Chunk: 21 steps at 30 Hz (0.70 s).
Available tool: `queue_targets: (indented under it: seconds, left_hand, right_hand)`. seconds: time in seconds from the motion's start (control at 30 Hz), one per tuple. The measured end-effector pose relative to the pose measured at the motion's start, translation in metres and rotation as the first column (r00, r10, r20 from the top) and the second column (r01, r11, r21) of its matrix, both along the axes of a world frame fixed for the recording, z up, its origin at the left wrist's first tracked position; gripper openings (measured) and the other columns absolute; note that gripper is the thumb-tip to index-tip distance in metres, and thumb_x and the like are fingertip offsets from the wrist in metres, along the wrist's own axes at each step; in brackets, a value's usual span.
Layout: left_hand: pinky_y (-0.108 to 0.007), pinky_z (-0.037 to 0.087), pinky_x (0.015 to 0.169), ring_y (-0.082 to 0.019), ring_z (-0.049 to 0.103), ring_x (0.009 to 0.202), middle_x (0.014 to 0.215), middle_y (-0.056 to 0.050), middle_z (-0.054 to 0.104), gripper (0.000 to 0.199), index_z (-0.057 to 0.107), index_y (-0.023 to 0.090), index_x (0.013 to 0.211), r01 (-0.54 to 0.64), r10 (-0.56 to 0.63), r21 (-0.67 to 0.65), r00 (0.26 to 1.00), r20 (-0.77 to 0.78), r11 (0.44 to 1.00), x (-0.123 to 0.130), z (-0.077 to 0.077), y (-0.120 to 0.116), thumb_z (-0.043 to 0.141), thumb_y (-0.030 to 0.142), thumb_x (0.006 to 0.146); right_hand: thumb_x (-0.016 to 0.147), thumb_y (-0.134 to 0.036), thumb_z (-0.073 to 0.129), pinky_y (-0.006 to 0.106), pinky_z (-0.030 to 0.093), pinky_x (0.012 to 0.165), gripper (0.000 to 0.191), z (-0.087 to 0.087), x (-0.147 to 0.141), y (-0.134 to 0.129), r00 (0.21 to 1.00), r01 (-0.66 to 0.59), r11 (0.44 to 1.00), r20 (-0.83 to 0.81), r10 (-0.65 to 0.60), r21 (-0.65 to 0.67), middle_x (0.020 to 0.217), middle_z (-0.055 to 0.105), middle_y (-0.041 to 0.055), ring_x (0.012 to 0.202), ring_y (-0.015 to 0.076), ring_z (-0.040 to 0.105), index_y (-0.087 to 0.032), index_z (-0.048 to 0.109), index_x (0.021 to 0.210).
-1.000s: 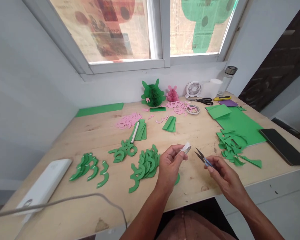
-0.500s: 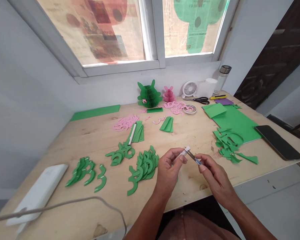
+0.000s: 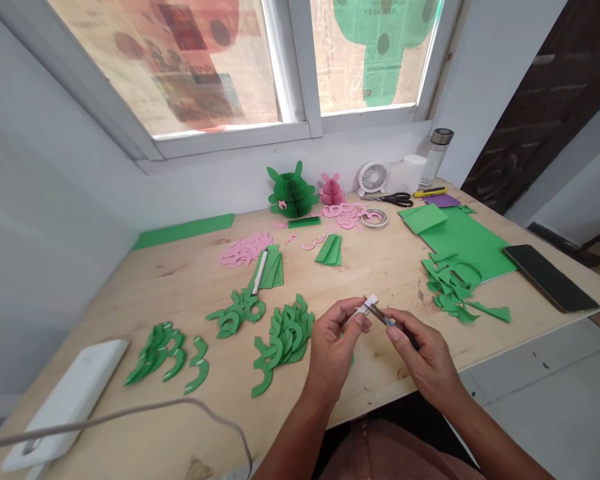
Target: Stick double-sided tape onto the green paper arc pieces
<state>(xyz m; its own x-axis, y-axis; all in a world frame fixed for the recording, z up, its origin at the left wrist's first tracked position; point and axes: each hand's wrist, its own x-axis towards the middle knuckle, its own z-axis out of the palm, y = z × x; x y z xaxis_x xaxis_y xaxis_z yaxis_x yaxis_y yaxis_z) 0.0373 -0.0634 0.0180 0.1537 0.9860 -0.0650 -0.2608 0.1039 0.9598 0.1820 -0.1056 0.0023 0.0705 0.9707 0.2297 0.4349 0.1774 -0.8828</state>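
My left hand (image 3: 333, 343) pinches a narrow white strip (image 3: 371, 302) between thumb and fingertips, just above the front part of the table. My right hand (image 3: 425, 353) is closed around small dark-handled scissors (image 3: 377, 313), their metal blades at the strip. A sliver of green paper shows below my left hand, mostly hidden. Left of that hand lies a heap of curved green paper cutouts (image 3: 285, 337). Farther left are more green cutouts (image 3: 155, 350) with pale strips on them, and one single cutout (image 3: 197, 367) beside them.
Green scraps (image 3: 450, 287), a green sheet (image 3: 480, 243) and a phone (image 3: 550, 277) lie on the right. At the back stand a green paper figure (image 3: 293, 193), a fan (image 3: 373, 178) and a bottle (image 3: 435, 158). A cable (image 3: 180, 402) crosses near a white device (image 3: 70, 400).
The scissors have shifted slightly left along the white strip, and more of their dark handle shows. My view has turned slightly; the things on the table lie as before.
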Motion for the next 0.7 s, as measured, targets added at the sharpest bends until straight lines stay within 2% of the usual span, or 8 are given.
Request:
queue_targets:
  seconds: [0.27, 0.7]
  left_hand:
    - [-0.026, 0.047, 0.070, -0.013, 0.056, 0.065, 0.068, -0.001, 0.064, 0.022, 0.069, 0.015, 0.094, -0.006, 0.006, 0.007, 1.000, -0.024, 1.000, -0.0003, -0.0019, 0.0002, 0.065, 0.026, 0.074]
    - [-0.028, 0.048, 0.070, -0.014, 0.057, 0.064, 0.066, -0.002, 0.065, 0.025, 0.069, 0.015, 0.094, -0.015, 0.015, 0.013, 0.999, -0.039, 1.000, -0.0003, -0.0041, -0.0002, 0.066, 0.028, 0.073]
  right_hand:
    - [0.089, -0.035, 0.050, 0.030, 0.052, 0.086, 0.030, -0.0022, -0.0009, -0.0007, 0.998, 0.022, 0.999, -0.060, -0.023, -0.024, 0.112, 0.068, 0.0077, 0.103, 0.0212, 0.063, -0.019, 0.065, 0.110]
    - [0.089, -0.034, 0.049, 0.030, 0.054, 0.084, 0.030, -0.0020, -0.0007, 0.0007, 0.999, 0.020, 1.000, -0.041, -0.021, -0.007, 0.110, 0.069, 0.0075, 0.102, 0.0216, 0.065, -0.020, 0.067, 0.109]
